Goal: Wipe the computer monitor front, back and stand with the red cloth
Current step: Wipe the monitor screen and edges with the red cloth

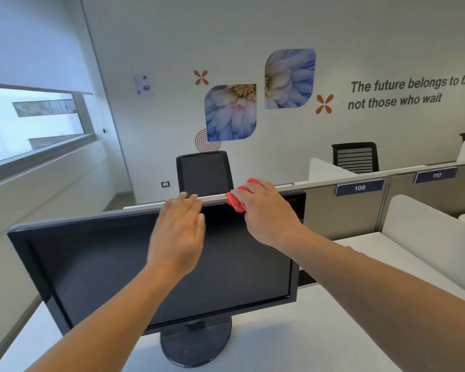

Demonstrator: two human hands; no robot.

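A black computer monitor (pixel 97 269) with a dark screen stands on a round black stand (pixel 196 345) on the white desk. My right hand (pixel 266 213) grips a bunched red cloth (pixel 236 201) at the monitor's top edge, towards its right corner. My left hand (pixel 180 232) is in front of the upper middle of the screen, fingers straight and together, fingertips at the top edge; it is blurred. The monitor's back is hidden.
A grey partition (pixel 346 210) with labels 109 and 110 runs behind the monitor. A black mesh chair (pixel 204 173) stands beyond it, another chair (pixel 356 157) further right. White desk (pixel 293 331) extends right; a window is at the left.
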